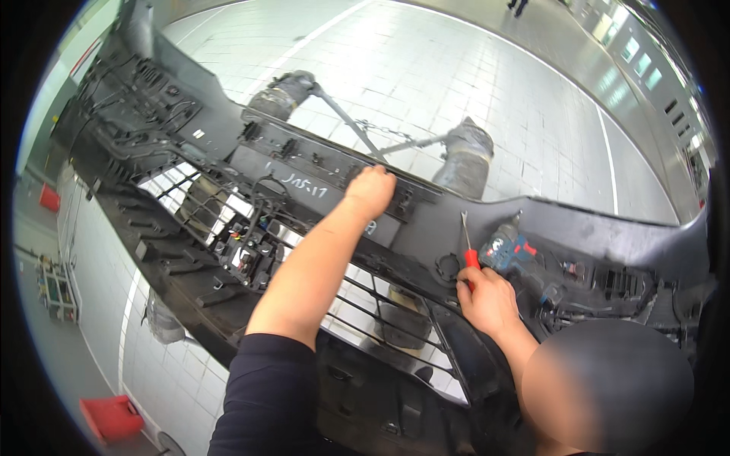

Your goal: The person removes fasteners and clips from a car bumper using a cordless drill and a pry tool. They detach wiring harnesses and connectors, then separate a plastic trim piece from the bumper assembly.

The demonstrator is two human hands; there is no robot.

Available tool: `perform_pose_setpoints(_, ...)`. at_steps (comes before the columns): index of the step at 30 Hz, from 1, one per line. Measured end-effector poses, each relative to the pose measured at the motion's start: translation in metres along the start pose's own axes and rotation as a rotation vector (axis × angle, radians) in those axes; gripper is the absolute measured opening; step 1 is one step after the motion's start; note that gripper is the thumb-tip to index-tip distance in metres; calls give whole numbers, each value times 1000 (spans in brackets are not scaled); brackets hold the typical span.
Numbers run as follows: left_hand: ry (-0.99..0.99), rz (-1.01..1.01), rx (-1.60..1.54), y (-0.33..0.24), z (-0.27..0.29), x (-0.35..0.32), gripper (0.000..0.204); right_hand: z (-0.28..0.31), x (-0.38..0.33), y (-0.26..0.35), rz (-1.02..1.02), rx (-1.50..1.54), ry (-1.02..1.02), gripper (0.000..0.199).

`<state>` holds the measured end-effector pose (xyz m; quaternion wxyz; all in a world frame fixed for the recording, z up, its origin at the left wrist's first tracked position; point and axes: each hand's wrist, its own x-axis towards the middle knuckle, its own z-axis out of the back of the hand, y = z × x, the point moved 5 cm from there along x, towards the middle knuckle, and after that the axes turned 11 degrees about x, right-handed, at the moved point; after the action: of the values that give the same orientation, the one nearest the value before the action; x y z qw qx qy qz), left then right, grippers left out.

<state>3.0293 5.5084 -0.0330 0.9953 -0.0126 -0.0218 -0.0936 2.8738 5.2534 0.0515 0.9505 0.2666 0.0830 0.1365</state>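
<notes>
A black car bumper (228,152) lies across padded stands with its inner side facing up, and its grille bars (380,304) are in the middle. My left hand (370,190) reaches forward and presses on the bumper's far upper edge, fingers curled over it. My right hand (487,300) grips a red-handled screwdriver (470,254) with the shaft pointing up and away, close to a round hole in the bumper. A blue cordless drill (506,247) rests on the bumper just beyond that hand. My right forearm runs under a blurred patch at the lower right.
Two wrapped stand tops (468,156) (285,95) joined by a chain hold the bumper over a pale tiled floor. A red box (114,418) sits on the floor at lower left, a small cart (57,289) at far left. A person's legs (517,6) show far off.
</notes>
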Motion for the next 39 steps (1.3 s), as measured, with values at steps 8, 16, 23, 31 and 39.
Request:
perform_pose_setpoints(8,10,72,-144,6,3,-22,30,45,-6,28,83,-5,109,17)
perform_pose_setpoints(16,27,-15,-79,5,53,-17,29,289,-89,149,269,-306,-124,28)
perform_pose_setpoints(23,-363,-100,-438,25,156,-25,40,443,-297,191,193,-215,-703,50)
perform_pose_setpoints(31,-455,-482,-578,-230,353,-181,35,435,-521,21,375,301,-1117,51)
perform_pose_setpoints(39,59,-1011,-848,-514,386,-309,52,344,-639,-147,62,1046,-1046,19)
